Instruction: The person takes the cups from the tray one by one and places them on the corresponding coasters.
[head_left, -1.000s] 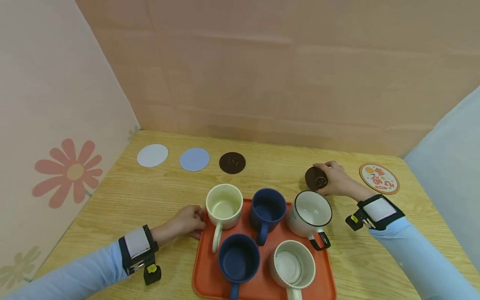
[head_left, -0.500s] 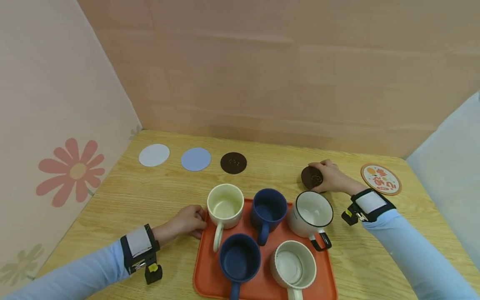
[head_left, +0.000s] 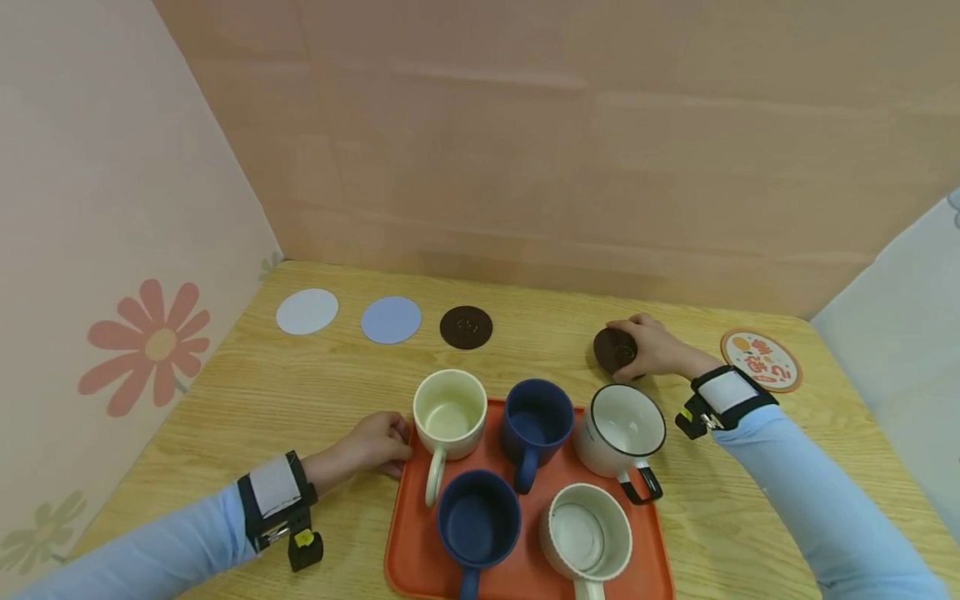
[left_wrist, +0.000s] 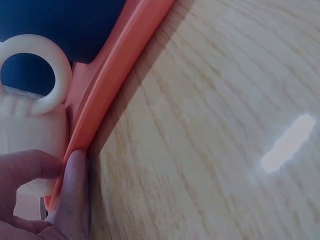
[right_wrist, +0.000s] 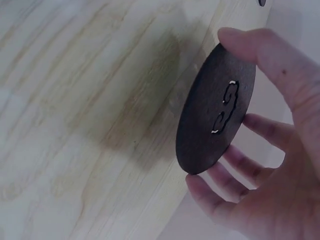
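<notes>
My right hand [head_left: 651, 346] grips a round dark brown coaster [head_left: 615, 350] by its edges, just behind the white mug with a black rim [head_left: 626, 425]. In the right wrist view the coaster [right_wrist: 215, 110] is tilted above the wood, thumb on one edge and fingertips along the other, a cut-out squiggle in its middle. My left hand [head_left: 373, 444] holds the left rim of the orange-red tray [head_left: 405, 550]; the left wrist view shows thumb and finger pinching that rim [left_wrist: 107, 85]. Beside this hand stands a pale yellow mug [head_left: 450, 408] on the tray.
Two navy mugs [head_left: 480, 517] and a cream mug [head_left: 588, 533] also stand on the tray. Along the table's back lie a white coaster [head_left: 307, 312], a light blue coaster [head_left: 391, 320] and another dark brown coaster [head_left: 466, 327]. A printed coaster [head_left: 761, 361] lies right of my right hand.
My right hand has moved a little left and away from me with the coaster, which looks more steeply tilted. The left hand keeps its place on the tray rim.
</notes>
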